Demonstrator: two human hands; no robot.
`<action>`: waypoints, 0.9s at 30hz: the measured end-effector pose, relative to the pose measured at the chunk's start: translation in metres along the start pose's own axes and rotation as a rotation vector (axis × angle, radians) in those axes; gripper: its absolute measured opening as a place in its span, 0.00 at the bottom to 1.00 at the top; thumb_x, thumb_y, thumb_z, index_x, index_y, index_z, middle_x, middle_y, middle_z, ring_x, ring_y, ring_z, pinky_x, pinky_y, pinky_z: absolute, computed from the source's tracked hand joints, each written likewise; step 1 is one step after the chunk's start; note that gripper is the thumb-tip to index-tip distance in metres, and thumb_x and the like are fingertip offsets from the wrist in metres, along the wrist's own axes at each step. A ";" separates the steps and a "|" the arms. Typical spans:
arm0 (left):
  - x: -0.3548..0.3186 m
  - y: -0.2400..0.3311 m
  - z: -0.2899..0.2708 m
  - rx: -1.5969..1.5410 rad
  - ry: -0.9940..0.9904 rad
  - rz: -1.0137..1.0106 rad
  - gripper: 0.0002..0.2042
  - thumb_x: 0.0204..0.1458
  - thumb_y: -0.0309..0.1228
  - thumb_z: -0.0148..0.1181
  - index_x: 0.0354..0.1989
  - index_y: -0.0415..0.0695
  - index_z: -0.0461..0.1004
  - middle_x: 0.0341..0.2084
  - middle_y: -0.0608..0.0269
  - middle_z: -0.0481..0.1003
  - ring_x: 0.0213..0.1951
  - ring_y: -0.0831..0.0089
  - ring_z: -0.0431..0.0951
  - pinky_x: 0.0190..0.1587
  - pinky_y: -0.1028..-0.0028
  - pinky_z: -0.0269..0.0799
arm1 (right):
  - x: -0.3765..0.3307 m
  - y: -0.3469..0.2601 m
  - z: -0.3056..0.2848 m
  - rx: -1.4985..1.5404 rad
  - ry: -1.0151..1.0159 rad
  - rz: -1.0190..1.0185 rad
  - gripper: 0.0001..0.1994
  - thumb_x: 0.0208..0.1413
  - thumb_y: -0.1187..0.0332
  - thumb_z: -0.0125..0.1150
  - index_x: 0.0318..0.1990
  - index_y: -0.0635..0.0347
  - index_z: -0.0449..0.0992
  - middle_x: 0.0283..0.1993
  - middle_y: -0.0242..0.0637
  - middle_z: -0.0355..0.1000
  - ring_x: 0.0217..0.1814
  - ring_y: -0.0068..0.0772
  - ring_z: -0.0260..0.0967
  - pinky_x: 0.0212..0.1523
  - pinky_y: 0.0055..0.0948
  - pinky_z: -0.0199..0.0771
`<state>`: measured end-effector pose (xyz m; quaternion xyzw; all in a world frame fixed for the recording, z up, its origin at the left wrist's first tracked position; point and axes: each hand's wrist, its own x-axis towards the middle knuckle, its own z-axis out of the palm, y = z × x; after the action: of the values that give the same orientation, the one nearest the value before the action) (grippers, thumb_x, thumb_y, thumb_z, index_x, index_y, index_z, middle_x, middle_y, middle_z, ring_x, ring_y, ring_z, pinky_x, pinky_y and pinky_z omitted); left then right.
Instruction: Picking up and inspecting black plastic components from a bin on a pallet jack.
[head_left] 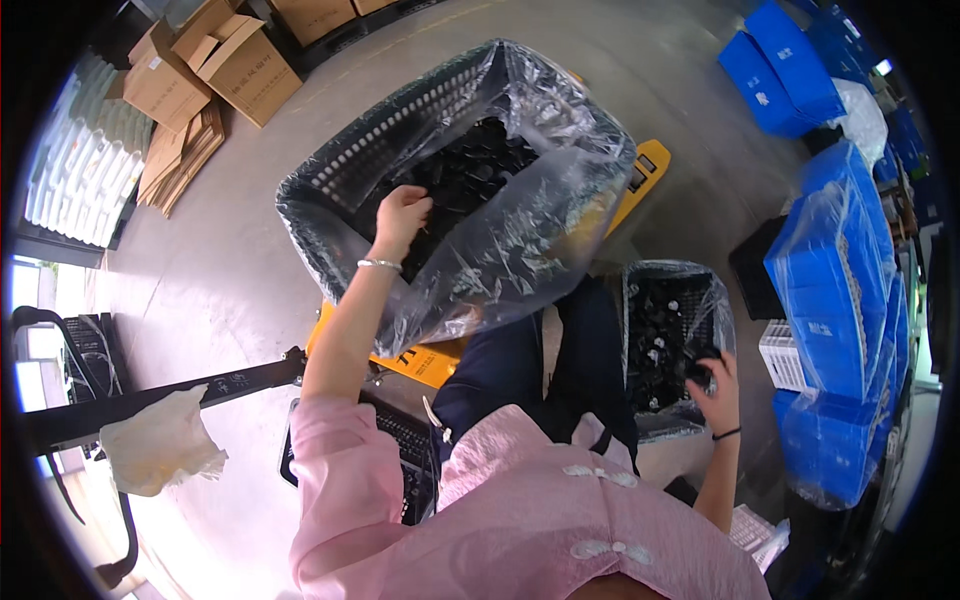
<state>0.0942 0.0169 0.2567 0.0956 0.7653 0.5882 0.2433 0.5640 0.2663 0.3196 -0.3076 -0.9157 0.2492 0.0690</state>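
Observation:
A large dark crate (335,165) lined with clear plastic film stands in front of me, with many small black parts (480,165) inside. My left hand (403,215) reaches over its near left side, fingers curled together above the parts; what they hold, if anything, is hidden. To my right is a smaller dark crate (628,330), also film-lined, full of black pieces (655,345) with a few shiny spots among them. At its right edge my right hand (716,392) grips a black part (703,368) between thumb and fingers. The part's exact kind cannot be made out.
A yellow pallet jack (425,365) sits beneath the large crate, its dark handle (250,385) stretching left with a pale cloth (165,440) over it. Another black crate (405,440) lies by my left side. Blue bins (825,290) line the right; cardboard boxes (245,75) stand far left.

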 end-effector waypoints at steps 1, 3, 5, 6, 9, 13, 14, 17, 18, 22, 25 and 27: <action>0.025 -0.030 -0.018 0.118 0.061 -0.071 0.14 0.41 0.25 0.58 0.38 0.37 0.70 0.24 0.63 0.70 0.24 0.80 0.69 0.27 0.81 0.67 | -0.004 0.009 0.009 -0.058 -0.038 0.069 0.26 0.31 0.71 0.66 0.44 0.57 0.67 0.55 0.52 0.54 0.56 0.54 0.53 0.53 0.37 0.57; 0.055 -0.079 -0.037 0.390 0.029 -0.163 0.18 0.37 0.28 0.60 0.39 0.37 0.70 0.29 0.58 0.72 0.30 0.72 0.72 0.33 0.77 0.68 | -0.011 0.016 0.026 -0.215 -0.102 0.078 0.32 0.31 0.70 0.67 0.50 0.57 0.63 0.58 0.55 0.49 0.58 0.55 0.50 0.55 0.38 0.56; 0.066 -0.095 -0.030 0.763 -0.035 -0.177 0.24 0.31 0.33 0.63 0.41 0.39 0.71 0.35 0.50 0.74 0.41 0.61 0.73 0.45 0.71 0.67 | -0.010 0.006 0.047 -0.054 -0.127 0.125 0.34 0.33 0.69 0.66 0.53 0.58 0.59 0.58 0.56 0.48 0.59 0.56 0.48 0.56 0.39 0.54; 0.071 -0.110 -0.028 0.774 0.005 -0.208 0.24 0.31 0.32 0.62 0.43 0.40 0.70 0.37 0.49 0.72 0.42 0.60 0.73 0.46 0.70 0.67 | -0.006 -0.003 0.061 0.004 -0.176 0.113 0.35 0.33 0.67 0.66 0.54 0.58 0.58 0.59 0.56 0.48 0.59 0.56 0.48 0.56 0.39 0.54; 0.087 -0.131 -0.005 0.784 0.086 -0.224 0.29 0.32 0.31 0.62 0.49 0.46 0.65 0.44 0.47 0.67 0.45 0.56 0.69 0.46 0.66 0.67 | 0.006 -0.040 0.103 0.046 -0.287 0.055 0.37 0.34 0.63 0.66 0.55 0.59 0.56 0.58 0.56 0.47 0.59 0.56 0.48 0.57 0.41 0.52; 0.098 -0.125 0.042 1.075 0.076 -0.057 0.40 0.32 0.33 0.63 0.58 0.60 0.51 0.55 0.46 0.52 0.53 0.46 0.59 0.44 0.58 0.68 | 0.017 -0.073 0.146 -0.136 -0.354 0.039 0.39 0.32 0.61 0.67 0.56 0.52 0.55 0.59 0.55 0.45 0.58 0.59 0.45 0.56 0.46 0.51; 0.102 -0.119 0.053 1.116 0.026 -0.099 0.42 0.34 0.31 0.62 0.60 0.66 0.46 0.58 0.46 0.46 0.54 0.43 0.55 0.45 0.57 0.67 | 0.020 -0.075 0.149 -0.179 -0.380 0.049 0.39 0.31 0.62 0.67 0.56 0.48 0.55 0.58 0.53 0.45 0.58 0.59 0.44 0.55 0.49 0.51; 0.115 -0.142 0.067 1.375 0.128 0.005 0.38 0.38 0.27 0.57 0.60 0.65 0.47 0.58 0.47 0.47 0.53 0.44 0.57 0.41 0.58 0.70 | 0.028 -0.080 0.150 -0.154 -0.377 0.069 0.38 0.31 0.63 0.67 0.55 0.48 0.56 0.57 0.51 0.46 0.57 0.58 0.45 0.54 0.49 0.51; 0.111 -0.152 0.070 1.373 0.113 0.006 0.38 0.38 0.27 0.57 0.60 0.65 0.47 0.58 0.47 0.47 0.53 0.44 0.57 0.41 0.58 0.70 | 0.029 -0.080 0.150 -0.164 -0.369 0.076 0.37 0.31 0.62 0.67 0.54 0.47 0.57 0.55 0.50 0.48 0.56 0.57 0.46 0.54 0.49 0.51; 0.105 -0.156 0.059 1.321 0.031 0.096 0.34 0.41 0.22 0.52 0.59 0.64 0.50 0.56 0.48 0.49 0.51 0.44 0.59 0.38 0.59 0.72 | 0.035 -0.082 0.152 -0.157 -0.359 0.106 0.36 0.32 0.61 0.67 0.53 0.47 0.58 0.55 0.50 0.48 0.55 0.56 0.47 0.53 0.49 0.52; 0.106 -0.158 0.042 1.235 0.068 0.211 0.30 0.42 0.24 0.51 0.57 0.61 0.54 0.52 0.48 0.54 0.46 0.48 0.64 0.34 0.64 0.73 | 0.040 -0.081 0.153 -0.139 -0.284 0.081 0.31 0.33 0.59 0.66 0.49 0.47 0.62 0.52 0.49 0.51 0.52 0.55 0.50 0.50 0.47 0.55; 0.108 -0.133 0.040 0.636 0.331 0.203 0.28 0.45 0.26 0.52 0.56 0.61 0.54 0.50 0.50 0.55 0.46 0.54 0.65 0.34 0.65 0.73 | 0.042 -0.072 0.155 -0.043 -0.219 0.046 0.26 0.35 0.57 0.64 0.45 0.49 0.65 0.48 0.49 0.55 0.48 0.53 0.53 0.47 0.45 0.57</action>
<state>0.0395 0.0590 0.0950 0.1454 0.9254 0.3496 0.0146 0.4492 0.1782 0.2201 -0.3009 -0.9156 0.2632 -0.0440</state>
